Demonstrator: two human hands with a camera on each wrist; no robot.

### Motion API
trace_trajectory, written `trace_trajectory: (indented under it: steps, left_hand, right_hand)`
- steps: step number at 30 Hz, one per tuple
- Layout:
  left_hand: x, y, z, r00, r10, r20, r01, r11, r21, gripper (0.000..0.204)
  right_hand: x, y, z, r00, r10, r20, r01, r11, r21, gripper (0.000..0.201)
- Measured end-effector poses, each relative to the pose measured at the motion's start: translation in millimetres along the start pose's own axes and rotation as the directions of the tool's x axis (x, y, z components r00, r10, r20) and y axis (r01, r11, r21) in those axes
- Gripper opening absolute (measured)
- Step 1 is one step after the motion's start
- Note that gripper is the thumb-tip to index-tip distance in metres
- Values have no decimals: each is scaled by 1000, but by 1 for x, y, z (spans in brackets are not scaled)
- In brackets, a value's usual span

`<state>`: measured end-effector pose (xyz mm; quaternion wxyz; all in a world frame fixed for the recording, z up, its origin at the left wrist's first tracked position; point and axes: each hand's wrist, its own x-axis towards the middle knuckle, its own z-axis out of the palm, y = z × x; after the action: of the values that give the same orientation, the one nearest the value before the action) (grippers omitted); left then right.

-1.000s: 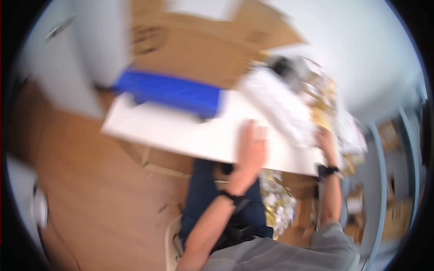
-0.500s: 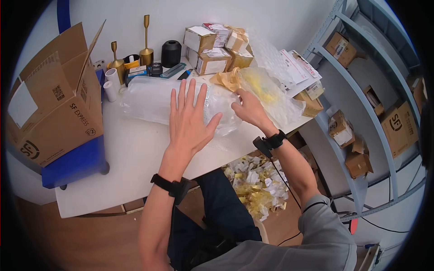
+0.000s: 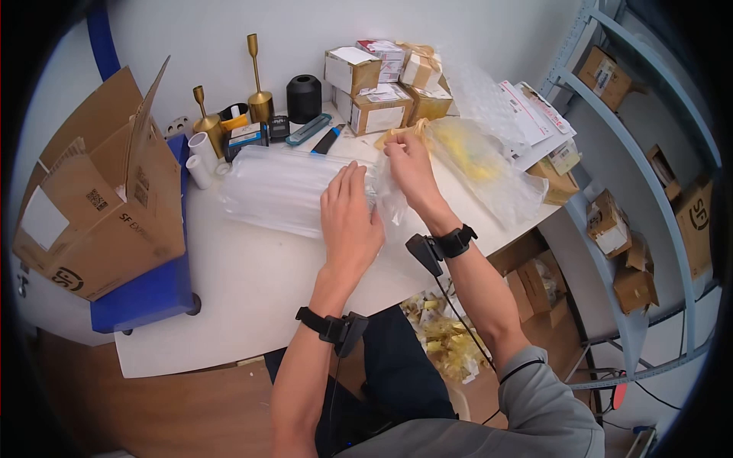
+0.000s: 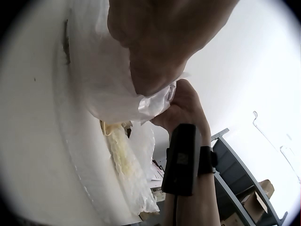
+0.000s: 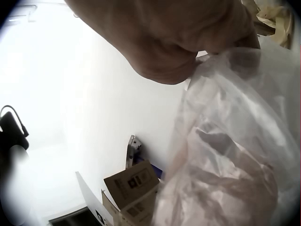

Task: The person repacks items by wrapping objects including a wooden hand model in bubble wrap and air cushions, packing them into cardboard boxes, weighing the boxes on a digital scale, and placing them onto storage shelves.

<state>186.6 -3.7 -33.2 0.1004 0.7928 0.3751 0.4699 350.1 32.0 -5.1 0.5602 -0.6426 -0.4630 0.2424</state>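
Pinching with our right hand (image 3: pixel 408 164), we've got the open end of the clear air-cushion wrap (image 3: pixel 286 191) bunched between thumb and fingertips, just near of the small cardboard boxes (image 3: pixel 378 107). Our left hand (image 3: pixel 351 217) lies flat, fingers straight and together, pressing down on the wrap's right end, so nothing is gripped on that side. The wrap stretches leftwards across the middle of the white table (image 3: pixel 229 305), its far left end close to the white tubes (image 3: pixel 200 156) and brass candlesticks (image 3: pixel 258 76). From the right wrist view the film (image 5: pixel 235 155) hangs crumpled below the thumb; the left wrist view shows the same plastic (image 4: pixel 108 89) gathered under the palm.

Doing this well, we'd judge, means keeping the flat palm firm so the wrap can't slide, and keeping the pinch on the film's edge alone, since thin plastic slips or tears if yanked. Just right of our hands sits a second bag with yellow filling (image 3: pixel 473 156), touching the wrap's end, so we'd mind not catching it too. Over on the left, the open cardboard carton (image 3: pixel 99 206) stands on a blue stool (image 3: pixel 145 294).
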Motion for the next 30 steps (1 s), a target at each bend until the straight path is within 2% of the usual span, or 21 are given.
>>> trace_trajectory:
  steps: [1, 2, 4, 5, 6, 7, 8, 9, 10, 11, 12, 14, 15, 17, 18, 19, 20, 22, 26, 28, 30]
  left_hand:
    - [-2, -4, -5, 1000, -5, 18, 7, 994, -112, 53]
    - [-4, -9, -10, 1000, -9, 14, 10, 994, -108, 53]
    - [-8, -14, -21, 993, 28, 114, 0, 971, -238, 52]
    - [-11, -9, -24, 993, 28, 111, -1, 971, -238, 52]
    - [-13, 2, -26, 991, 82, 102, -69, 990, -124, 58]
    - [-15, 9, -26, 987, 133, 94, -133, 991, -7, 64]
    - [-19, 11, -22, 988, 128, 83, -128, 992, -8, 64]
    - [-23, 13, -15, 989, 136, 66, -138, 990, 41, 70]
    - [-26, 16, -8, 988, 147, 51, -151, 985, 88, 76]
    - [-27, 22, -5, 988, 150, 46, -153, 985, 80, 76]
    - [-28, 28, -3, 991, 128, 46, -133, 981, 143, 71]
    - [-31, 34, 1, 994, 106, 40, -112, 972, 208, 67]
    - [-32, 31, 7, 995, 99, 28, -103, 966, 238, 59]
    - [-36, 26, 14, 996, 85, 11, -85, 957, 279, 52]
    - [-37, 24, 17, 995, 96, -8, -91, 960, 266, 45]
    - [-38, 21, 18, 994, 110, -27, -100, 962, 254, 38]
    - [-37, 19, 16, 994, 107, -38, -94, 961, 260, 38]
    - [-36, 17, 15, 997, 51, -56, -48, 998, 46, 29]
    - [-33, 14, 5, 1000, 4, -29, -6, 997, -81, 33]
    - [-34, 18, 0, 993, -63, -98, 36, 966, -255, 31]
    - [-32, 14, 3, 983, -89, -158, 40, 957, -288, 29]
  right_hand:
    - [5, 9, 6, 988, -113, -101, 107, 992, -60, 30]
    - [5, 10, 4, 989, -114, -95, 109, 992, -59, 30]
    - [7, 11, -14, 998, 50, -33, -48, 998, 50, 38]
    - [2, -1, -22, 998, 47, -32, -45, 998, 49, 38]
    - [-6, -25, -31, 990, 103, 97, -82, 976, -202, 43]
    - [-10, -42, -39, 961, 184, 208, -73, 892, -447, 50]
    - [-1, -51, -44, 949, 186, 254, 6, 795, -606, 52]
    - [10, -49, -44, 949, 184, 255, 12, 789, -614, 52]
    - [23, -40, -44, 939, 33, 344, 262, 582, -770, 43]
    - [28, -45, -43, 885, -82, 459, 462, 293, -837, 36]
    - [33, -52, -43, 887, -81, 455, 458, 285, -842, 36]
    - [39, -66, -39, 891, 241, 384, 295, 335, -895, 31]
    - [42, -67, -39, 891, 232, 390, 304, 333, -893, 31]
    - [50, -60, -45, 906, 317, 280, 1, 661, -751, 29]
    - [51, -51, -49, 900, 328, 287, -82, 775, -626, 28]
    - [52, -40, -50, 900, 321, 296, -72, 777, -625, 28]
    - [56, -29, -51, 892, 369, 261, -201, 842, -501, 27]
    - [56, -18, -46, 862, 453, 226, -379, 873, -306, 26]
    - [37, -36, -25, 909, 332, 251, -268, 929, -256, 27]
    - [37, -34, -17, 919, 299, 257, -245, 944, -221, 26]
    - [36, -33, -17, 927, 269, 263, -223, 956, -192, 25]
